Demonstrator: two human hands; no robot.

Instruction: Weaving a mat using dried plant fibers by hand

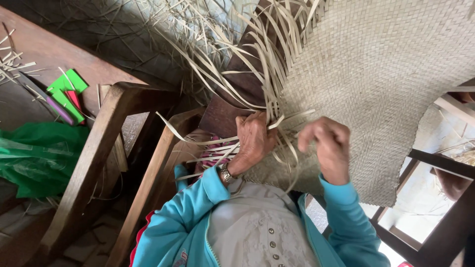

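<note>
Currently, I read the woven mat [381, 89] as largely complete: a broad, tight plaited panel fills the upper right of the head view and drapes toward my lap. Its left edge remains unfinished, judging by the many loose strips [257, 59] that fan out unwoven from that border toward the upper left. I judge the remaining work to be confined to this fringe.

My left hand [253, 141] sits at the mat's lower left edge, fingers curled narrow around several strips, which cross under the palm and stick out to the left. A wristwatch [226, 173] shows at that wrist. My right hand [326, 148] is raised just beside it, knuckles up, fingers closed tightly in a pinch; it appears to hold a thin strip, though I cannot tell for certain.

Both forearms, in turquoise sleeves [188, 217], angle up from the chest. A wooden chair frame [106, 148] stands left, with a green plastic bag [39, 153] beyond it.
</note>
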